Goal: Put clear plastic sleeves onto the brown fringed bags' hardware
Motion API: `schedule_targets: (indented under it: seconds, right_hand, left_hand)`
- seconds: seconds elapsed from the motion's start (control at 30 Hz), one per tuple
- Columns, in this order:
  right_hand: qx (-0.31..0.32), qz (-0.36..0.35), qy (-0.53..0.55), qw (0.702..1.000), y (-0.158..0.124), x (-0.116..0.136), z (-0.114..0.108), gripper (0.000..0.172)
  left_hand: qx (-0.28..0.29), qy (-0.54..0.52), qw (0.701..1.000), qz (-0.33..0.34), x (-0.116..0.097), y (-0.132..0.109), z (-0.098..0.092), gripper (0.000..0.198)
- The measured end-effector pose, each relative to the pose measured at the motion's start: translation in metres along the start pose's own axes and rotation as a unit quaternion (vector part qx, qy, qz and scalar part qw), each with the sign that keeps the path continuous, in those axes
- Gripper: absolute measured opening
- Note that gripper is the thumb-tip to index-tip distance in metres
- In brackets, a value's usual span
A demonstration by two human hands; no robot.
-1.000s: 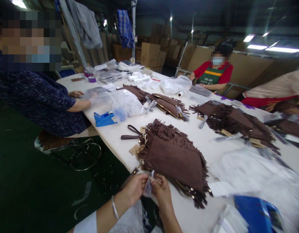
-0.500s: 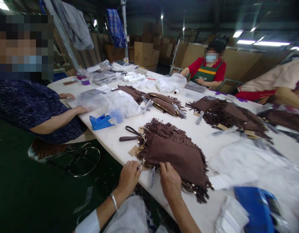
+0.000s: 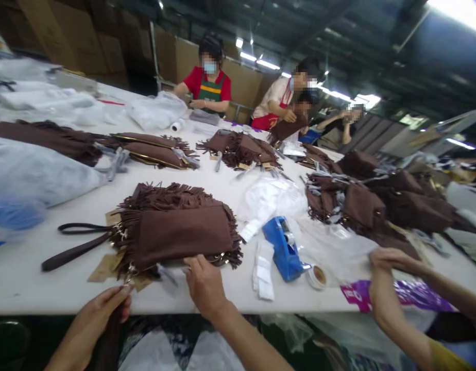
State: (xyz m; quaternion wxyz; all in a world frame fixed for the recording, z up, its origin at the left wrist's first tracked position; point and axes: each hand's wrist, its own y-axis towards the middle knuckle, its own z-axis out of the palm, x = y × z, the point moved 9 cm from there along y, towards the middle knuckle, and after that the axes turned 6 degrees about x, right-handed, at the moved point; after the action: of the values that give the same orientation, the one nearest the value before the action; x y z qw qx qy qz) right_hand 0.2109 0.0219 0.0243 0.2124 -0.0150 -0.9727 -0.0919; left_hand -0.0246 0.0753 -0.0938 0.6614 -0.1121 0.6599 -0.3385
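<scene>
A dark brown fringed bag (image 3: 186,234) lies on the white table in front of me, with a pile of fringe along its far side. Close to its near left corner, my left hand (image 3: 101,314) pinches a brown strap (image 3: 111,335) just below a metal clasp (image 3: 130,274); the strap hangs down past the table edge. My right hand (image 3: 205,283) has its fingertips closed on the bag's near edge. A looped wrist strap (image 3: 78,247) extends from the left side, where kraft paper tags (image 3: 104,268) lie around the metal hardware.
Right of the bag are white labels (image 3: 264,270) and a blue tape dispenser (image 3: 285,247). A co-worker's hands (image 3: 392,257) rest on clear plastic at the right. More brown bags (image 3: 408,203) are heaped beyond. Filled plastic bags (image 3: 37,170) lie at the left. Other people work across the table.
My view has swung to the right, bringing the tape dispenser and a co-worker's hands fully into sight. My left hand has moved slightly away from the bag, and the hanging strap now shows.
</scene>
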Motion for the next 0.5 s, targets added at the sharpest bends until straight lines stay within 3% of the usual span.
schedule_targets:
  seconds: [0.13, 0.27, 0.37, 0.5]
  right_hand:
    - [-0.024, 0.136, 0.030, 0.990, -0.069, -0.077, -0.028, 0.016]
    - [-0.061, 0.245, -0.011, 0.968, -0.114, -0.157, -0.064, 0.025]
    - [-0.080, 0.255, -0.079, 0.960, -0.111, -0.185, -0.087, 0.026]
    - [-0.023, 0.199, -0.186, 0.962, -0.060, -0.191, -0.084, 0.014]
  left_hand:
    - [-0.027, -0.033, 0.999, -0.017, 0.009, 0.008, -0.006, 0.039]
    - [-0.039, 0.004, 0.999, 0.011, -0.012, 0.010, 0.016, 0.030]
    - [-0.045, 0.051, 0.996, 0.054, -0.032, 0.012, 0.037, 0.025]
    - [-0.046, 0.100, 0.991, 0.079, -0.039, 0.016, 0.042, 0.027]
